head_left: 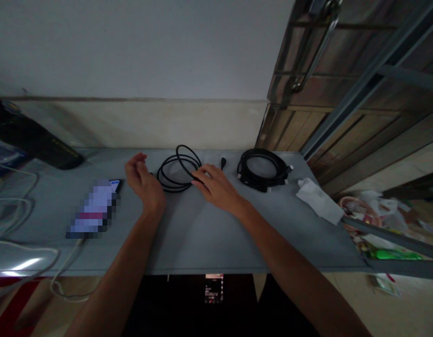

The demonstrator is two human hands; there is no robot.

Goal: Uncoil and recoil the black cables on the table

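A black cable (174, 189) lies in loose loops on the grey table, with one loop raised at its right side. My right hand (214, 187) pinches that side of the coil between thumb and fingers. A black plug (223, 163) rests just beyond this hand. To the left of the coil is my left hand (142, 182), raised over the table with its fingers curled; whether it holds anything is hidden. Farther right, a second black cable (261, 152) lies in a thick, neat coil with its plugs at the near side.
A blurred phone (95, 208) with a white cable (70, 260) lies on the grey table (202, 238) at the left. Behind it a black cylinder (44, 140) lies tilted. White paper (319, 201) sits near the right edge, beside a metal frame (370, 79).
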